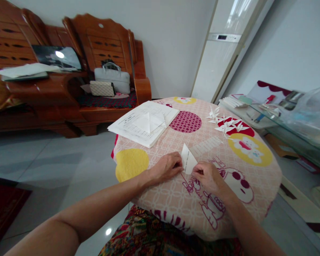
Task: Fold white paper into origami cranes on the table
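Observation:
A folded triangle of white printed paper (188, 159) stands between my two hands above the round table's patterned cloth, its point facing away from me. My left hand (170, 164) pinches its lower left edge with curled fingers. At the lower right corner, my right hand (206, 175) grips the same paper between thumb and fingers. Beyond my left hand lies a stack of printed sheets (128, 122) with flat folded white paper (149, 122) on top. Several white paper cranes (226, 123) are grouped at the table's far right.
The tablecloth (160, 192) hangs over the table's edge near my lap. On the right stands a glass-topped table (290, 122) with plastic bags and papers. Wooden chairs (106, 46) holding a grey handbag (114, 79) and a laptop (56, 57) line the wall. A tall air conditioner (221, 49) stands behind.

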The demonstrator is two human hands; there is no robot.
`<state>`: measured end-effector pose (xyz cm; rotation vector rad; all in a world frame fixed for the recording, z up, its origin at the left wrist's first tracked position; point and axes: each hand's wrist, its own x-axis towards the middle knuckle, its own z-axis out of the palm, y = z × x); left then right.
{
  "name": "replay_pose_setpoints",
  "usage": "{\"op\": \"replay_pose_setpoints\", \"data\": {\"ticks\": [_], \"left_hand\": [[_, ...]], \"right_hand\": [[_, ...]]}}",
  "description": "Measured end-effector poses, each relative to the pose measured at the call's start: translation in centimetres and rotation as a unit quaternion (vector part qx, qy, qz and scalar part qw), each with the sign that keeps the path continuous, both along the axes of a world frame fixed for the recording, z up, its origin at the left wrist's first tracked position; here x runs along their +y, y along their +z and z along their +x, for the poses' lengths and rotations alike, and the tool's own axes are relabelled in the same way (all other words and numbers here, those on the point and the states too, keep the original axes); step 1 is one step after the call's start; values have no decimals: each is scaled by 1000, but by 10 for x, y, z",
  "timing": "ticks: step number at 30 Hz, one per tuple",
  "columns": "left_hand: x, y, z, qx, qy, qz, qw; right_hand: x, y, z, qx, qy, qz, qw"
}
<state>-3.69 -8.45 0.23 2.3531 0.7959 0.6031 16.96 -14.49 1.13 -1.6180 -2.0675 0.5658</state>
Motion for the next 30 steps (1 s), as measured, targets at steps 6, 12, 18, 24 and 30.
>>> {"op": "replay_pose_setpoints", "data": {"ticks": [6, 12, 18, 24, 30], "left_hand": [[1, 2, 2, -9, 25, -22, 999], [1, 5, 8, 10, 57, -39, 998], [3, 5, 12, 33, 77, -41, 996], [3, 5, 13, 41, 74, -28, 996], [6, 1, 14, 56, 95, -27, 994]], "right_hand": [[1, 4, -4, -23, -26, -27, 999], [5, 6, -6, -27, -41, -58, 997], [10, 10, -9, -56, -46, -77, 994], [8, 13, -14, -91, -67, -76, 991], [6, 17, -25, -178, -101, -59, 977]]}}
